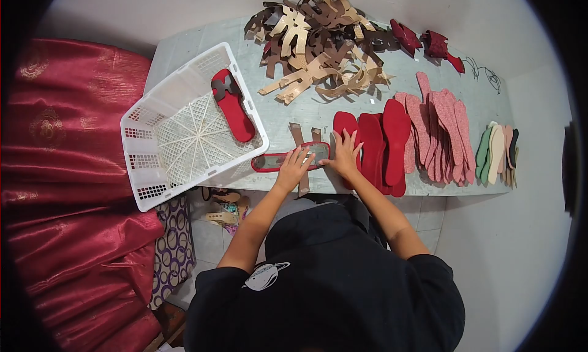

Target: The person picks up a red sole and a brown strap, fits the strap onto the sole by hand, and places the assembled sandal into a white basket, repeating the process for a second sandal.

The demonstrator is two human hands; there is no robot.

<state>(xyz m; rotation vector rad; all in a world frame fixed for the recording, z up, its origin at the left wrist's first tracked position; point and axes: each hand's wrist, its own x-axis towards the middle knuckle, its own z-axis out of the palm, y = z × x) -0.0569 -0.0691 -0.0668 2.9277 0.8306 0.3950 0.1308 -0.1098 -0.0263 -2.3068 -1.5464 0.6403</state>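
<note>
A red-edged sole with a greyish underside (269, 161) lies flat near the table's front edge, with brown strap ends (297, 133) sticking out beyond both its long sides. My left hand (295, 166) rests on the middle of the sole, fingers spread. At the sole's right end is my right hand (344, 156), fingers apart, its thumb at the edge and its fingertips over the nearest red sole (345, 120). More red soles (397, 134) lie stacked to the right of it. Neither hand is closed round anything.
On the left a white basket (256, 145) holds a red sole with a dark strap (236, 116). Cut straps (318, 40) are heaped at the back. Pink soles (450, 128), green and cream soles (493, 156) and dark red pieces (435, 44) lie to the right.
</note>
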